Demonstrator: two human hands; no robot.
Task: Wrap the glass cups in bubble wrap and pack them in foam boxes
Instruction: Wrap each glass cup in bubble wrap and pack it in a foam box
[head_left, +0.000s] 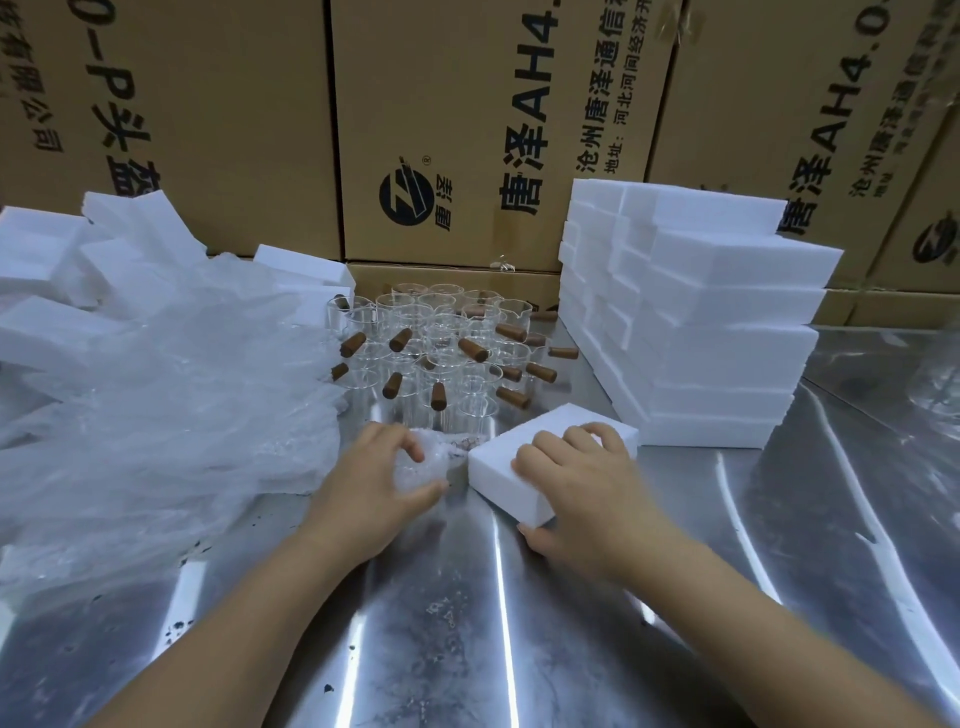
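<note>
My left hand (371, 480) grips a glass cup wrapped in bubble wrap (423, 462) on the steel table. Just to its right lies a white foam box (514, 449); my right hand (576, 486) holds it, fingers curled over its top and thumb at its near corner. Behind both stands a cluster of several clear glass cups with brown wooden handles (441, 348). A heap of bubble wrap sheets (156, 410) lies at the left.
A tall stack of white foam boxes (696, 322) stands at the right. More foam boxes (57, 270) are piled at the back left behind the wrap. Brown cardboard cartons (441, 130) wall off the back. The shiny steel table (467, 623) stretches toward me.
</note>
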